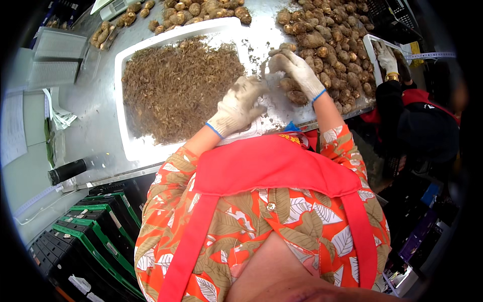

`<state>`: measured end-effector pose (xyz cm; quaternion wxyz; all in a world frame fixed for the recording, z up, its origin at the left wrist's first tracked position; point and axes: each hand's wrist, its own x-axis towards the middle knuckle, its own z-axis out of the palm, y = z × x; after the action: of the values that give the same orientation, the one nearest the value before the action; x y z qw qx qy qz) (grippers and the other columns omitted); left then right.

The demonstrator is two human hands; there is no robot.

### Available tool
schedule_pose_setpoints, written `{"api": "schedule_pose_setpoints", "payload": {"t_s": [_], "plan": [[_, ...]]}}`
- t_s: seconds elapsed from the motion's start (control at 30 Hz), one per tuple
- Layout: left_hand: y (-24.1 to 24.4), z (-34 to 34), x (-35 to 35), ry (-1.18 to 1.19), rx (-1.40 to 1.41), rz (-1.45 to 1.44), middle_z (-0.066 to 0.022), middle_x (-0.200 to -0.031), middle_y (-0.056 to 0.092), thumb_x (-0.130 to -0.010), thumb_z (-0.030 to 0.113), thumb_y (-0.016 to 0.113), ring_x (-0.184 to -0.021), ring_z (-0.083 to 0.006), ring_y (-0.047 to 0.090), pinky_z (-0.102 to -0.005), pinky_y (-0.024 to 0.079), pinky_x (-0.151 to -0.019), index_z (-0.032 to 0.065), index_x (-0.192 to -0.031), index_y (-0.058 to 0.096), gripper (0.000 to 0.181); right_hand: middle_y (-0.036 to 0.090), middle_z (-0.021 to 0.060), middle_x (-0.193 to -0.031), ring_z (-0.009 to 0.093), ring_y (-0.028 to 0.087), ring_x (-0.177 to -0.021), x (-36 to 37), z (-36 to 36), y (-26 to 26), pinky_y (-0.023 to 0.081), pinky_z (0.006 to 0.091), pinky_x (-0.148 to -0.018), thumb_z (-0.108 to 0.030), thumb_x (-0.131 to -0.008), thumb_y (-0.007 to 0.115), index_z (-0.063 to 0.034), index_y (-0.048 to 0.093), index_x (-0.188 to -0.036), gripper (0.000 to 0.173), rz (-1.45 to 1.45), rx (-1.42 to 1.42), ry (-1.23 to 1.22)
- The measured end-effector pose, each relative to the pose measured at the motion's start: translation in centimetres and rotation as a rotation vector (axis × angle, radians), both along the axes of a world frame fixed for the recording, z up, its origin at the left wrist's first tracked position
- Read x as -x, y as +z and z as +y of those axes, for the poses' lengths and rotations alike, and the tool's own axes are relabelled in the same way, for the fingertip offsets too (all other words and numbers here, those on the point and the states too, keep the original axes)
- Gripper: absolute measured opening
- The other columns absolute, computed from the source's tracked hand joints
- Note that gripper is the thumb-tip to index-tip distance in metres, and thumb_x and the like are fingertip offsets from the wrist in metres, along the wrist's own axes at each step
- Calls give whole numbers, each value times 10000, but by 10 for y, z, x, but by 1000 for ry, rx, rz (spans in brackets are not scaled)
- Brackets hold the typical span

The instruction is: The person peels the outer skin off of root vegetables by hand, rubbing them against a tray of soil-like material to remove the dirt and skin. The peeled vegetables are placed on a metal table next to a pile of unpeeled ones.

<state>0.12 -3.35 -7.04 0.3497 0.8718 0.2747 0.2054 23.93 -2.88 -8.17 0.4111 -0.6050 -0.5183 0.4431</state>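
My left hand (241, 104), in a white knitted glove with soiled fingers, is curled above the right rim of a white foam tray (121, 109). Brown fibrous root hair and peelings (181, 90) fill much of this tray. My right hand (296, 70), gloved the same way, reaches to the near-left edge of a heap of small brown taro corms (339, 56). Its soiled fingertips are bent and blurred beside the corms. Whether either hand grips a corm cannot be made out. Below the right hand a few loose corms (296, 96) lie on the metal table (94, 124).
More taro corms (203, 9) lie behind the tray, near a scale (117, 7) and a clear pack of corms (102, 36). At right a co-worker's gloved hand (385, 58) is over another white tray (371, 45). Black and green crates (94, 226) stand below left.
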Motion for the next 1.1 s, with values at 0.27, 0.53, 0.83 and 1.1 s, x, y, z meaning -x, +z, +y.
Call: {"api": "schedule_pose_setpoints", "payload": {"t_s": [0.27, 0.53, 0.83, 1.1], "plan": [[37, 2, -8, 340, 287, -126, -178, -1201, 649, -851, 257, 739, -1066, -249, 654, -352, 504, -956, 22, -1304, 573, 536, 678, 86, -958, 153, 646, -900, 62, -43, 27, 545, 305, -774, -512, -1012, 486, 38, 647, -1061, 575, 484, 51, -226], [45, 5, 12, 211, 784, -481, -120, -1178, 627, -925, 433, 659, -1032, -185, 627, -309, 516, -892, 1, -1349, 514, 623, 685, 74, -929, 125, 634, -862, 58, -32, 43, 518, 283, -779, -249, -1017, 540, 29, 684, -1071, 318, 134, -105, -251], [50, -9, 26, 106, 1193, -406, -50, -743, 605, -840, 147, 694, -596, -155, 595, -305, 473, -511, 79, -1179, 539, 379, 698, 75, -953, 130, 632, -862, 96, -27, 76, 491, 271, -842, -215, -1017, 511, 11, 692, -1019, 290, 263, -214, 266], [76, 4, 24, 215, 546, 234, -145, -914, 702, -788, 220, 700, -820, -279, 692, -390, 555, -745, 18, -1074, 617, 360, 696, 119, -1060, 206, 650, -990, 118, -23, 83, 494, 323, -892, -216, -1014, 478, -27, 673, -1109, 287, 167, -285, 226]]}}
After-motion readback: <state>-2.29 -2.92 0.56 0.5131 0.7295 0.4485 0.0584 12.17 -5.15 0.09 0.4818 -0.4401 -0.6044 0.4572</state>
